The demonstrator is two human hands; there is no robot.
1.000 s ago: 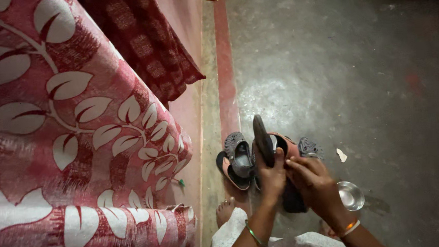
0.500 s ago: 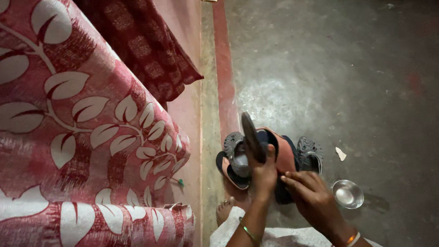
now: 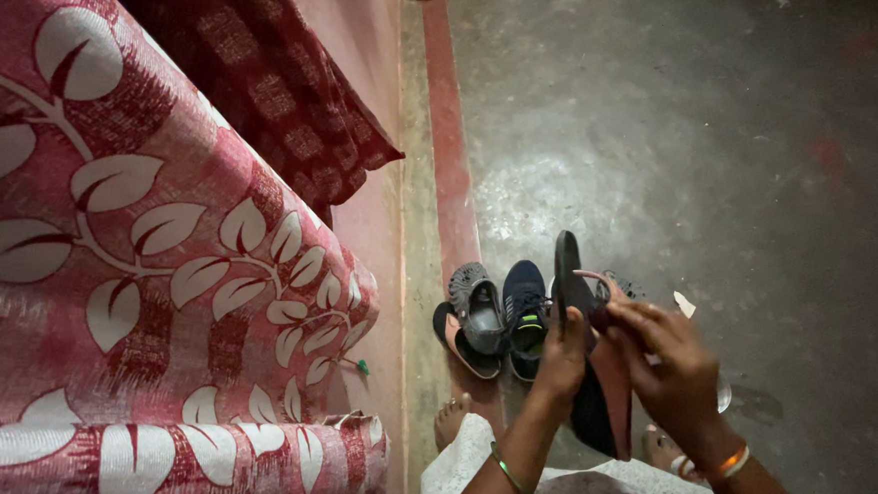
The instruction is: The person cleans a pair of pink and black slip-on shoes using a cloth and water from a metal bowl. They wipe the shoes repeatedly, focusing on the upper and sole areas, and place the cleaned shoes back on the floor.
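Left hand (image 3: 562,356) gripping a dark flip-flop (image 3: 568,280) held upright on edge, right hand (image 3: 671,365) closed around its pink strap (image 3: 595,279), above a grey sandal (image 3: 479,310) and dark sneaker (image 3: 524,308) on the concrete floor (image 3: 674,144), leaf-patterned red bedcover (image 3: 141,293) at left

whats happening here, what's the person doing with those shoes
A person looking down at a grey concrete floor holds a dark flat sandal upright on its edge in the left hand, while the right hand works at its strap side. A second reddish sandal hangs below the hands. On the floor by the bed's pink leaf-patterned cover sit a grey sandal and a dark blue sneaker. The person's bare toes show nearby.
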